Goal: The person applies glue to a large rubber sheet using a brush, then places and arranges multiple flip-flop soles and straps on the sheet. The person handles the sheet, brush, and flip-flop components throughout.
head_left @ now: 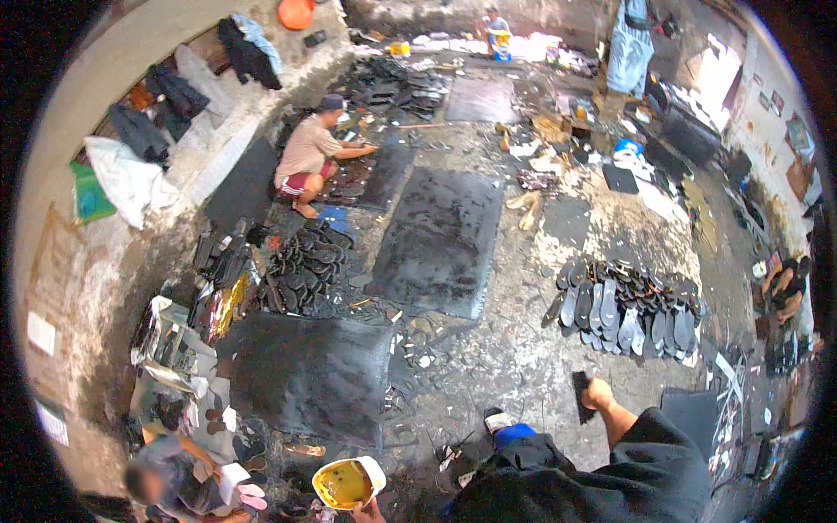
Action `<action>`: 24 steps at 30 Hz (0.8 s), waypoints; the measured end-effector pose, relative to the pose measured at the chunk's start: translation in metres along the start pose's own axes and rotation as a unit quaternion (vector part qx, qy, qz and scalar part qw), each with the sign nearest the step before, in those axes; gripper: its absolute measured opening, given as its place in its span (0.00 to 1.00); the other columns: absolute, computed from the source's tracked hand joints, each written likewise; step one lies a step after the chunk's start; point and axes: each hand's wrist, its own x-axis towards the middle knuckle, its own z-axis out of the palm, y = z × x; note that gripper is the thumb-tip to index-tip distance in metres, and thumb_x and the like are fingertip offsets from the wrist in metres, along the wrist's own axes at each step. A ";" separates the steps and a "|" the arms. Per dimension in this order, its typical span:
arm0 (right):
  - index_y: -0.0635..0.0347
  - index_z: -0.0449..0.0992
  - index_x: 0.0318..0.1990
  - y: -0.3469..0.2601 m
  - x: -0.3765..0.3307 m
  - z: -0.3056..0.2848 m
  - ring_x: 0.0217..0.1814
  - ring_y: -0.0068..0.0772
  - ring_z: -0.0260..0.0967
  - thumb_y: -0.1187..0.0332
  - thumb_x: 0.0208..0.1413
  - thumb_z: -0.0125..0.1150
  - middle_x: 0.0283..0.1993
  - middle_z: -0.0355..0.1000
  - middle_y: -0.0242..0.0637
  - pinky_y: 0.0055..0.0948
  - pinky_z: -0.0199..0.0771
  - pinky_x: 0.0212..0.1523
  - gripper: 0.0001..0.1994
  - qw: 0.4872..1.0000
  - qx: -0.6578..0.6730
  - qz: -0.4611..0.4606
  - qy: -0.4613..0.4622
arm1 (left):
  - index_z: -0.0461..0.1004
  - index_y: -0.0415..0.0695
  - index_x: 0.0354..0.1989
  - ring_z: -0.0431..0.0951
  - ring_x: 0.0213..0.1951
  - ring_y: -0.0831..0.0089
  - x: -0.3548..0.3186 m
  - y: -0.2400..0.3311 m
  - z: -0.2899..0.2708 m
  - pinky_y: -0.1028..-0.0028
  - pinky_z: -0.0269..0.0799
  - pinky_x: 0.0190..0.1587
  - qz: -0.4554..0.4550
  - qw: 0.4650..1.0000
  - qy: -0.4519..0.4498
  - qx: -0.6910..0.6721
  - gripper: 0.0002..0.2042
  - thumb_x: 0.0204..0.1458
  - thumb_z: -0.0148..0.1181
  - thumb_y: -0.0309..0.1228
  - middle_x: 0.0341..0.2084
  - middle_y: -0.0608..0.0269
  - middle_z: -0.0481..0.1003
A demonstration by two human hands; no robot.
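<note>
My left hand (370, 512), at the lower edge, is closed on the rim of a white tub (378, 472) with thick yellow stuff inside. Only part of that hand shows. Stretched out to the right, my right hand (598, 395) grips a short black rectangular piece (581, 399) that hangs down over the grey floor; its exact kind cannot be made out. Beyond that hand lies a large batch of dark shoe soles (624, 309) in overlapping rows. Left of the tub and farther off, a black sheet (305, 370) is spread on the floor.
Another black sheet (445, 240) lies farther ahead. A co-worker (309, 152) squats by a dark sheet at the far left; another person (179, 475) sits at the near left. A heap of dark soles (305, 266) stands left. At the right edge is another person (789, 288).
</note>
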 end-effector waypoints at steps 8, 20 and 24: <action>0.69 0.78 0.27 0.110 0.012 0.057 0.37 0.57 0.78 0.64 0.41 0.61 0.31 0.77 0.60 0.47 0.78 0.34 0.13 0.970 0.151 0.147 0.125 | 0.74 0.32 0.41 0.77 0.42 0.64 0.088 0.156 0.036 0.65 0.76 0.43 0.143 0.966 0.026 -0.215 0.17 0.51 0.68 0.33 0.38 0.54 0.77; 0.65 0.76 0.44 0.072 0.156 -0.054 0.44 0.63 0.73 0.67 0.48 0.63 0.39 0.75 0.58 0.50 0.74 0.45 0.16 0.877 0.318 0.223 0.282 | 0.72 0.33 0.53 0.75 0.47 0.48 0.238 0.401 0.107 0.57 0.72 0.54 0.225 0.958 -0.057 -0.171 0.32 0.56 0.60 0.53 0.46 0.41 0.75; 0.68 0.77 0.41 0.056 0.162 -0.068 0.44 0.54 0.78 0.71 0.49 0.63 0.37 0.78 0.57 0.42 0.76 0.47 0.13 0.847 0.335 0.320 0.260 | 0.73 0.32 0.49 0.77 0.48 0.60 0.305 0.495 0.154 0.61 0.72 0.53 0.243 0.915 -0.097 -0.306 0.21 0.53 0.67 0.35 0.46 0.49 0.77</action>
